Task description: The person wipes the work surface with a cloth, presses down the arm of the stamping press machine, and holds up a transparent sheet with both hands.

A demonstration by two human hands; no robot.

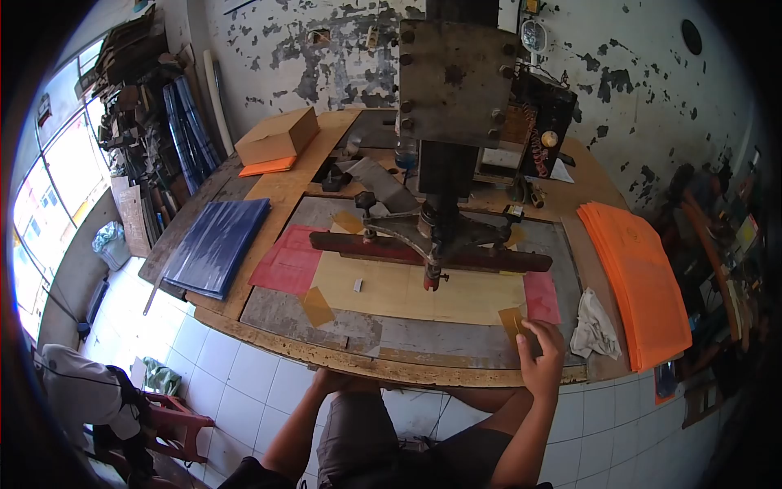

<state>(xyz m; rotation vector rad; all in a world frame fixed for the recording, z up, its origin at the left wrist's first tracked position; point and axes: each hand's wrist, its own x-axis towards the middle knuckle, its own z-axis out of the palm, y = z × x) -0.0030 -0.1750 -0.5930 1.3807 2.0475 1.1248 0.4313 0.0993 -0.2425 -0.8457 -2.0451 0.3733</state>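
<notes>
My right hand [541,352] is at the front right of the work plate, its thumb and fingers at a small brown tape piece [511,323] by the corner of a pale yellow sheet [407,290]. Low at the table's front edge is my left hand [332,381], its fingers hidden under the edge. A second brown tape piece [318,307] lies on the sheet's left front corner. Pink sheets [285,265] show at both sides. Above the yellow sheet hangs the press's long dark red bar [383,249]. A small whitish piece [358,285] rests on the sheet.
Blue plastic sheets [218,247] lie at the left, with a cardboard box [277,134] behind them. On the right are a stack of orange sheets [639,281] and a white cloth [595,326]. The press column [446,167] stands at the middle back.
</notes>
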